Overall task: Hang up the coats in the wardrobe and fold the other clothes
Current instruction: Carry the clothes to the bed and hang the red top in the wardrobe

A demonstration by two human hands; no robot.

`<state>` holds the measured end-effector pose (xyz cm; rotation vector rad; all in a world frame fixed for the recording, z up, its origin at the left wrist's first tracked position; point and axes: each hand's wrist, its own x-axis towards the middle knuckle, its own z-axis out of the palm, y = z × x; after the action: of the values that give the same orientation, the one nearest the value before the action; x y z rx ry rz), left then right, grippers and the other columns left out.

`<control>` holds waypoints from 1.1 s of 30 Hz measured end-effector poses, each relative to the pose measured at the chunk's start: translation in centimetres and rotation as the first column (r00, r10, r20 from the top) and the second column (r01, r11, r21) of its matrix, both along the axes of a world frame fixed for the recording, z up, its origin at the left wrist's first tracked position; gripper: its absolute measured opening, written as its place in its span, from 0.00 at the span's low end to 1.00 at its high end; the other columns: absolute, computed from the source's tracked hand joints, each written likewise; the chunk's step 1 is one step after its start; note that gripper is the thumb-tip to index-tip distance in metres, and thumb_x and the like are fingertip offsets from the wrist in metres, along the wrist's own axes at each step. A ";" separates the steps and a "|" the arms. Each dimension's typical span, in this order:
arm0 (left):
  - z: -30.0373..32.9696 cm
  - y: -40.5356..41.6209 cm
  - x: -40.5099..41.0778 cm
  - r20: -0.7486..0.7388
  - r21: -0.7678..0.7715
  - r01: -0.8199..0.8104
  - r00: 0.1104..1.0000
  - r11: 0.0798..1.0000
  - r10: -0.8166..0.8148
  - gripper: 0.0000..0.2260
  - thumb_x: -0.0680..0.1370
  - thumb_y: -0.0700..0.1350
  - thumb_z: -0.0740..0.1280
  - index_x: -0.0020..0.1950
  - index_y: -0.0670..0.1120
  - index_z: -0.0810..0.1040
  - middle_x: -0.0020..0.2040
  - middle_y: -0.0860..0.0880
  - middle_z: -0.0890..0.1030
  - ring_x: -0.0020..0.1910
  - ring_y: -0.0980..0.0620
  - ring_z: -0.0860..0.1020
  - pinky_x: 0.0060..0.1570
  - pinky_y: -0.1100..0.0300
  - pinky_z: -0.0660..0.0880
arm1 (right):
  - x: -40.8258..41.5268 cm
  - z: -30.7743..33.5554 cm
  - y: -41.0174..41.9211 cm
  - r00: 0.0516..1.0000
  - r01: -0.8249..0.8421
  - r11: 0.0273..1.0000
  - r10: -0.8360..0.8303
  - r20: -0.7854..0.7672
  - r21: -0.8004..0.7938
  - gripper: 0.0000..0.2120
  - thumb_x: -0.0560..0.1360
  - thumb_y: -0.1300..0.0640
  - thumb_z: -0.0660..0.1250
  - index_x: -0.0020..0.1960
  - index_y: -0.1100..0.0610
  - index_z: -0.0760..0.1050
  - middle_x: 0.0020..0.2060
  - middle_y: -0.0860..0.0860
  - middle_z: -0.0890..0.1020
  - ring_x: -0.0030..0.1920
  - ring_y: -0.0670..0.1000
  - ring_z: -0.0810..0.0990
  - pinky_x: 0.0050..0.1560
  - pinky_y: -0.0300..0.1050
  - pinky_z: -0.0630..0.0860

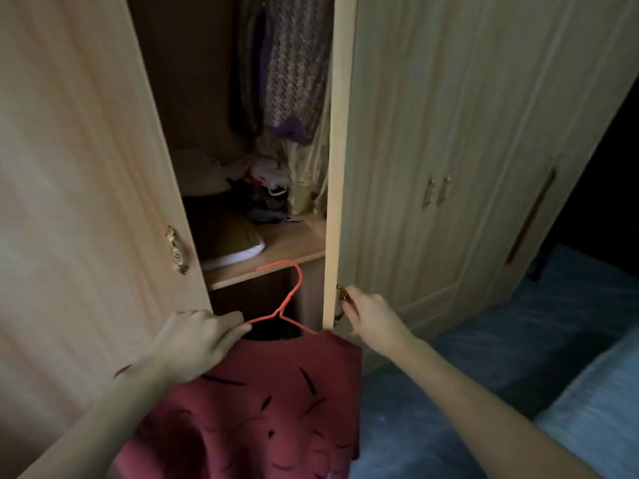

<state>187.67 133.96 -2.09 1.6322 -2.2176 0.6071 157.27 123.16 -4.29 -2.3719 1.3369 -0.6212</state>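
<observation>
A dark red garment (256, 406) with black dashes hangs on a red wire hanger (289, 299) in front of the open wardrobe (262, 243). My left hand (197, 337) grips the hanger's left shoulder together with the garment's collar. My right hand (366, 318) holds the brass handle (340, 299) on the right wardrobe door (337, 167), fingers curled round it. Inside, a purple knitted garment (294, 70) and other dark clothes hang at the top.
The left door (86, 167) stands open beside my left arm. A shelf (276, 250) carries a pillow and a heap of small items. More closed wardrobe doors (466, 150) lie to the right. A blue bed cover (518, 357) fills the lower right.
</observation>
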 end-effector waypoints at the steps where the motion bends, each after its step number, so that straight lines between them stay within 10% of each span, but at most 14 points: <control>1: 0.0 -0.3 -1.4 -0.012 -0.002 0.018 1.000 1.000 -0.018 0.21 0.80 0.65 0.43 0.42 0.56 0.68 0.26 0.53 0.76 0.28 0.49 0.80 0.25 0.61 0.64 | -1.9 0.1 -0.2 1.000 0.006 1.000 -0.007 0.010 0.028 0.08 0.82 0.53 0.57 0.57 0.55 0.71 0.37 0.52 0.81 0.33 0.48 0.82 0.39 0.51 0.81; 9: 0.4 -3.2 -9.6 -0.204 0.013 0.112 0.973 0.994 -0.107 0.22 0.77 0.69 0.43 0.44 0.56 0.67 0.30 0.52 0.78 0.37 0.46 0.82 0.30 0.55 0.74 | -14.6 1.6 -4.3 0.985 0.173 0.978 -0.175 0.005 0.119 0.15 0.82 0.62 0.54 0.67 0.57 0.71 0.44 0.57 0.82 0.32 0.49 0.82 0.39 0.46 0.81; 15: 1.6 -3.5 -11.8 -0.202 -0.040 0.113 0.972 0.993 -0.118 0.20 0.78 0.68 0.45 0.41 0.56 0.67 0.29 0.53 0.76 0.34 0.49 0.80 0.28 0.56 0.73 | -18.3 3.1 -7.3 0.936 0.334 0.939 -0.321 -0.143 0.078 0.10 0.79 0.65 0.56 0.45 0.59 0.74 0.42 0.57 0.82 0.41 0.56 0.82 0.48 0.55 0.80; 20: 2.1 -4.8 -11.1 -0.210 -0.065 0.107 0.970 0.992 -0.119 0.23 0.78 0.68 0.42 0.42 0.56 0.68 0.30 0.53 0.77 0.35 0.48 0.80 0.30 0.53 0.75 | -18.3 3.6 -7.0 0.846 0.314 0.950 -0.276 -0.456 0.007 0.13 0.82 0.53 0.53 0.59 0.60 0.72 0.52 0.58 0.81 0.50 0.59 0.81 0.48 0.52 0.77; 24: 2.8 -5.9 -10.6 -0.158 -0.089 0.103 0.981 0.991 -0.117 0.24 0.78 0.69 0.42 0.42 0.55 0.69 0.34 0.52 0.80 0.38 0.46 0.81 0.30 0.56 0.73 | -16.6 5.7 -4.6 0.571 0.304 0.950 -0.125 -0.811 0.067 0.15 0.81 0.60 0.55 0.65 0.60 0.72 0.60 0.56 0.78 0.57 0.58 0.78 0.55 0.51 0.76; 28: 3.7 -6.2 -10.4 -0.086 -0.075 0.140 0.985 0.987 -0.146 0.19 0.80 0.66 0.45 0.42 0.55 0.65 0.32 0.52 0.79 0.35 0.48 0.80 0.27 0.58 0.69 | -11.7 8.2 -1.1 0.590 0.191 0.939 0.124 -0.798 0.287 0.15 0.80 0.58 0.55 0.53 0.63 0.78 0.51 0.59 0.83 0.38 0.52 0.79 0.40 0.45 0.78; 33: 5.0 -6.0 -8.2 -0.015 -0.110 0.086 0.996 0.990 -0.088 0.18 0.80 0.62 0.51 0.38 0.54 0.69 0.31 0.54 0.78 0.32 0.52 0.79 0.26 0.61 0.66 | -5.0 10.5 0.0 0.708 -0.070 0.964 -0.134 -0.694 -0.257 0.20 0.77 0.41 0.61 0.57 0.57 0.75 0.52 0.55 0.80 0.54 0.59 0.80 0.46 0.48 0.72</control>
<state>179.48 128.00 2.96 1.4739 -2.1879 0.6725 152.27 123.20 6.24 -2.9767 1.6649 0.1835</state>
